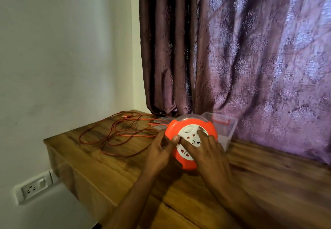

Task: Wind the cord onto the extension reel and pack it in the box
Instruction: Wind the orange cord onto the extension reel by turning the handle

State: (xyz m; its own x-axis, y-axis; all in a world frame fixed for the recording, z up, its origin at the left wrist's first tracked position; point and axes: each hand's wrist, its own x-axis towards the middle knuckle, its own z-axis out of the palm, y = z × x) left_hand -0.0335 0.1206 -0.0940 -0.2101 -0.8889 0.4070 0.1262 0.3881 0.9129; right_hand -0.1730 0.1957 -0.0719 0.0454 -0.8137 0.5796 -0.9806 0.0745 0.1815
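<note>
Hands: 2, left hand (pixel 162 152) grip clamped on 1 reel (pixel 192 142), right hand (pixel 206 154) fingers flat; 1 cord (pixel 114 135), 1 box (pixel 225 126).

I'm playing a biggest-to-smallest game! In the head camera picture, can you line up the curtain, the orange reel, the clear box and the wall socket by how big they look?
1. curtain, by far the biggest.
2. reel.
3. box, though the reel hides part of it, so 2 and 3 are unsure.
4. wall socket, the smallest.

A plain white painted wall (pixel 62 58) stands at left, carrying a white socket plate with a switch (pixel 34 187) low down. A patterned purple-brown curtain (pixel 241 58) hangs behind the brown wood-grain tabletop (pixel 125 180).
</note>
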